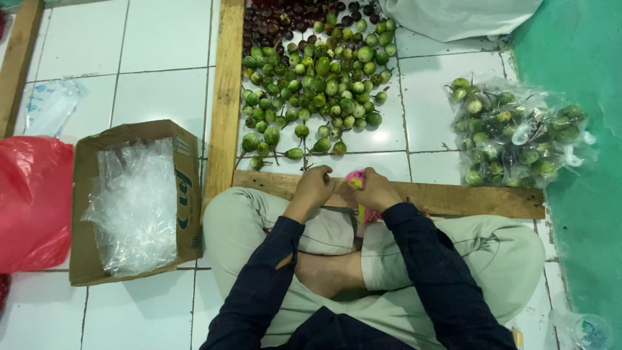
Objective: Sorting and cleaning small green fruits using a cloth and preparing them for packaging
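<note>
White tiled floor (pixel 162 45); pile of small round green fruits (pixel 317 91) inside the wooden plank frame (pixel 227 97). Small pink plastic piece (pixel 356 181) sits over the near plank, pinched between left hand (pixel 313 188) and right hand (pixel 378 190), both grips closed on it. Looks light, soft, crumply: take by the edges. Long axis roughly vertical; mostly hidden.

Illumination: bright, even, diffuse overhead light. White tiled floor (pixel 162 45) shows mild glare toward 11 o'clock. Shadows are soft and short. Focus is moderately soft throughout; fine detail smears. Slight wide-angle bending appears at frame edges.
</note>
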